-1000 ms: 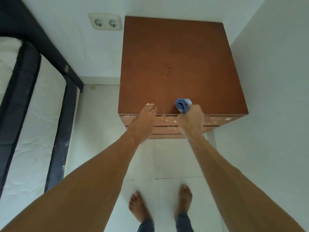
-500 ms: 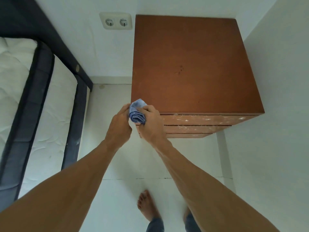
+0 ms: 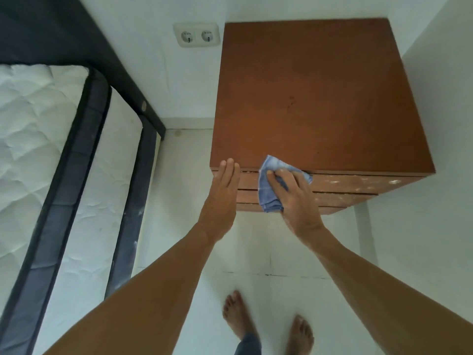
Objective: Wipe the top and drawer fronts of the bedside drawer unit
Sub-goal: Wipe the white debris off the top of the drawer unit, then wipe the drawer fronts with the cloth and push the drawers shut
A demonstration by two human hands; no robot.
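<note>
The brown bedside drawer unit [image 3: 314, 98] stands in the room's corner, seen from above. Its drawer fronts [image 3: 353, 184] show below the top's front edge and carry white specks. My right hand [image 3: 291, 198] presses a blue cloth [image 3: 268, 190] flat against the left part of the drawer fronts. The cloth's top corner reaches over the front edge of the top. My left hand [image 3: 224, 185] is flat with fingers straight, at the unit's front left corner, holding nothing.
A bed [image 3: 51, 175] with a white mattress and dark frame fills the left side. A double wall socket [image 3: 196, 35] sits left of the unit. A white wall [image 3: 440, 175] runs close on the right. My bare feet [image 3: 268, 326] stand on the white tiled floor.
The bunched cloth, held in both hands off the unit's left corner, has been spread out and pressed onto the drawer fronts by my right hand. My left hand let go of it.
</note>
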